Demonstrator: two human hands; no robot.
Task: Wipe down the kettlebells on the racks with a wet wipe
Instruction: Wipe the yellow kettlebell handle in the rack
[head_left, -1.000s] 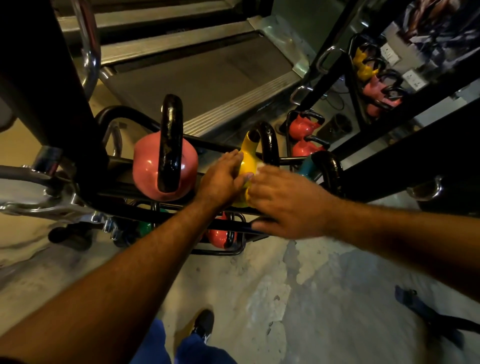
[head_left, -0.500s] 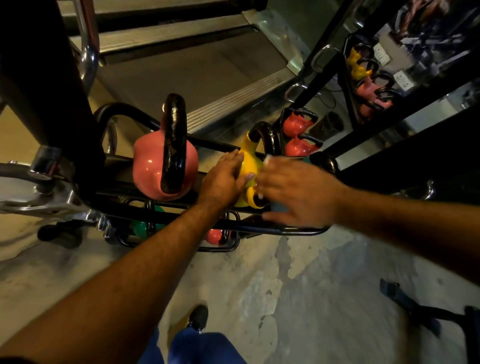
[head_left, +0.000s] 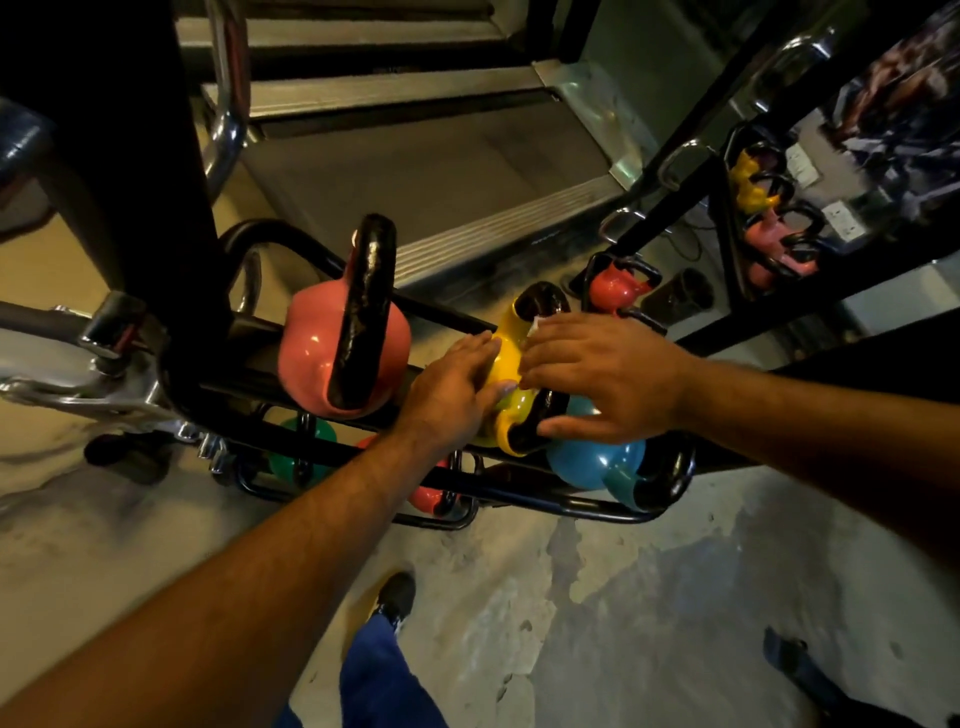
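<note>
yellow kettlebell racked, white wipe atop

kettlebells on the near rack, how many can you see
5: pink, yellow and blue on the top tier; green and red below, partly hidden. More may be hidden.

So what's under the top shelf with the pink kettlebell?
A lower shelf holds a green kettlebell and a red one. The rack bars and the left arm cover most of both, so anything else there can't be seen.
</note>
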